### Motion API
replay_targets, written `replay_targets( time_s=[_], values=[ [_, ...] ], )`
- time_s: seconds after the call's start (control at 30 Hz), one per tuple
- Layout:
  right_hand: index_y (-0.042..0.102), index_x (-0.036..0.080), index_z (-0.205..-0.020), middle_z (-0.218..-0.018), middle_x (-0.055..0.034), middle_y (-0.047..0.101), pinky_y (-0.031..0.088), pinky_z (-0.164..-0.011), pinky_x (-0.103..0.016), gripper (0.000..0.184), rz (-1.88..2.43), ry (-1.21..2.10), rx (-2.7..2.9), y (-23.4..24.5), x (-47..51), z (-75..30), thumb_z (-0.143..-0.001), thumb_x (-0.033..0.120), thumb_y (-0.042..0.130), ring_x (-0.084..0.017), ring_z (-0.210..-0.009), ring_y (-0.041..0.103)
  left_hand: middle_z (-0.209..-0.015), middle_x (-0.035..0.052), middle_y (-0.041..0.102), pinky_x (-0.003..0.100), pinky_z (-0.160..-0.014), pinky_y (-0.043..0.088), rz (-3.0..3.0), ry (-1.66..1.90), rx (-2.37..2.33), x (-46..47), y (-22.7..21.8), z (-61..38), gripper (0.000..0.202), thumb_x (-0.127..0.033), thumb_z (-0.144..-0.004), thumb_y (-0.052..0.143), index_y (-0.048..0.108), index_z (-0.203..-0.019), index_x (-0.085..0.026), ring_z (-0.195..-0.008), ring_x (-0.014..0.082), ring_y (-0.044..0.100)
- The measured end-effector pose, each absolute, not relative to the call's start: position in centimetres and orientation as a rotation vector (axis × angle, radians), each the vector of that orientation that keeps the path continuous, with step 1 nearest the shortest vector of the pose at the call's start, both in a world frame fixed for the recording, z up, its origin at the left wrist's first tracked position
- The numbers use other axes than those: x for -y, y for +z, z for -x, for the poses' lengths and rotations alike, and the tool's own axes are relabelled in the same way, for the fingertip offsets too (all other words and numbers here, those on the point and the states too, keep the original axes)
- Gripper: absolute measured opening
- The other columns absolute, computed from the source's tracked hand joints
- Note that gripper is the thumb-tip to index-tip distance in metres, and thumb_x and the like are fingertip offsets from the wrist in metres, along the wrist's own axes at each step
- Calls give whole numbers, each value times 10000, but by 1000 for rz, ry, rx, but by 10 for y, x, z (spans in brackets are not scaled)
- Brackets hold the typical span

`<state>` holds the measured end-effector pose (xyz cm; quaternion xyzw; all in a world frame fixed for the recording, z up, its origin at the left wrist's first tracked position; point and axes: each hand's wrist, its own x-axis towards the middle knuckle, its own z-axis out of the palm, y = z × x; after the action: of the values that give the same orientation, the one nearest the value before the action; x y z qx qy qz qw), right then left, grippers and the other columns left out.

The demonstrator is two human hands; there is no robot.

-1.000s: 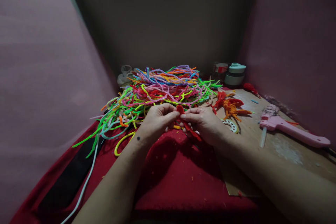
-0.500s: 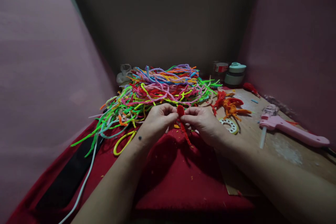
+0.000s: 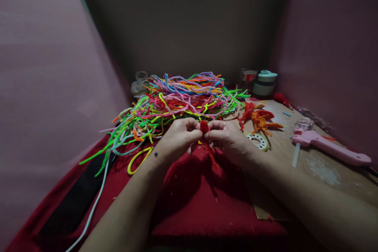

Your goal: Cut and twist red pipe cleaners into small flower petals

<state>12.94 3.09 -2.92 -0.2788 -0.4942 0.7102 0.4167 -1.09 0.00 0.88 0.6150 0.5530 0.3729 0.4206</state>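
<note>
Red fuzzy pipe cleaner (image 3: 204, 126), tip coiled

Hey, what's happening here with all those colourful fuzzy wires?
A person is working a red pipe cleaner with bare hands. The left hand and right hand both pinch its curled top between the fingertips, and its tail hangs down over a red cloth. Just behind lies a big tangled pile of pipe cleaners in many colours. To the right, on a wooden board, sit orange and red fuzzy pieces and a pink glue gun, untouched.
</note>
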Motion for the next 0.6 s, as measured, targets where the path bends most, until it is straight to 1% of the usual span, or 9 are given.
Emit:
replay_targets(
  time_s=[0.17,0.3,0.43,0.6],
  values=[
    [544,144,-600,-480,46,521,321,-445,-199,79,692,1773,1277,-29,-30,-129,-572,92,596,-57,-418,429,-490,-47,538,167,-397,355,-1558,915,-1325,-1,9,13,55,-98,-656,490,521,-678,-139,-400,68,500],
    [557,145,-625,-496,50,522,307,-443,-194,63,738,1759,1281,-30,-31,-128,-599,112,604,-49,-425,426,-508,-47,538,202,-424,409,-1590,946,-1394,-1,7,12,53,-114,-656,474,499,-681,-154,-416,92,516],
    [554,149,-622,-486,50,515,289,-427,-196,57,809,1719,1274,-33,-33,-127,-612,135,609,-45,-410,404,-539,-52,532,195,-432,385,-1711,1003,-1513,-3,0,11,34,-139,-664,468,477,-672,-171,-430,84,506],
    [555,148,-603,-463,50,504,296,-422,-201,48,830,1647,1290,-38,-35,-125,-602,110,585,-50,-402,402,-555,-44,524,198,-463,367,-1901,1005,-1709,-2,-4,5,41,-146,-674,459,482,-681,-178,-475,91,503]
  ],
)
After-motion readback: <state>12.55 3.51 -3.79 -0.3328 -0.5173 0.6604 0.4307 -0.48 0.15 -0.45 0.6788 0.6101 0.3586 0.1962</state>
